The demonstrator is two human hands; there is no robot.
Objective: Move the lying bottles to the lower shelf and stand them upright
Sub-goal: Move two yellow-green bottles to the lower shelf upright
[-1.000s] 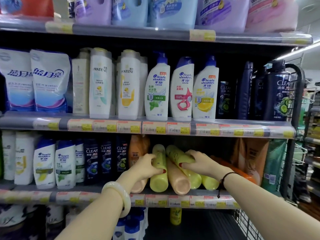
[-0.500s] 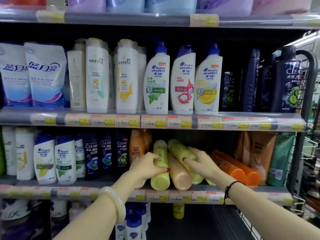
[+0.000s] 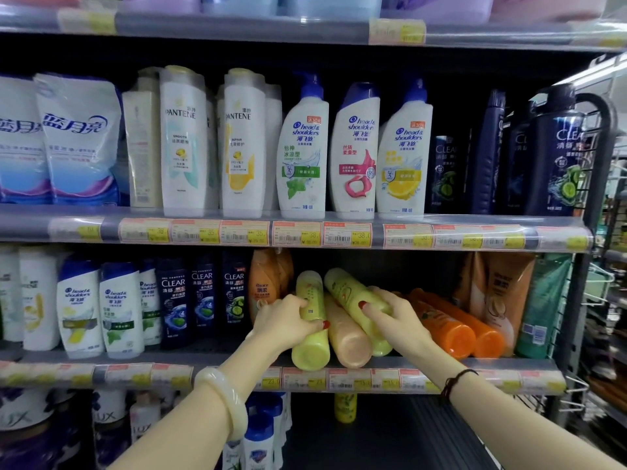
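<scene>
Gripping mid-body, I have left hand (image 3: 288,320) and right hand (image 3: 395,320) each clasping a lying yellow bottle (image 3: 310,320); rigid, likely slick.

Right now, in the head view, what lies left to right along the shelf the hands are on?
White Head & Shoulders bottles → dark Clear bottles → upright orange bottle → left hand → peach lying bottle → right hand → orange lying bottles → green pouch.
</scene>
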